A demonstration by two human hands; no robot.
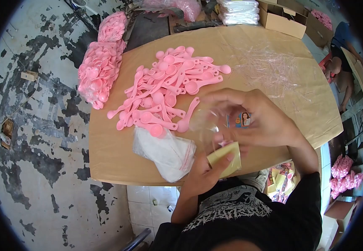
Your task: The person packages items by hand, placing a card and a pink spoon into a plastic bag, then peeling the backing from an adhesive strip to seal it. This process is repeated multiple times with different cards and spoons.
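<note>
My left hand (204, 173) is closed on a small yellow card packet (230, 162), with the thumb lying across its face. A bit of pink shows at the packet's upper edge. Just above it, my right hand (259, 119) has its fingers curled around clear plastic film (208, 125), which is smeared by motion. A small blue picture card (243, 120) shows between the right fingers; how it is gripped is hidden. Left of my hands lies a stack of clear plastic bags (164, 152). Beyond it spreads a heap of pink measuring spoons (164, 83).
Thin clear plastic strips (269, 69) litter the right of the brown-covered table (114, 161). Bagged pink spoons (102, 69) stand at its left edge. A cardboard box (284, 23) sits behind. Filled packets (282, 180) lie below the near edge. Another person (342, 67) sits at far right.
</note>
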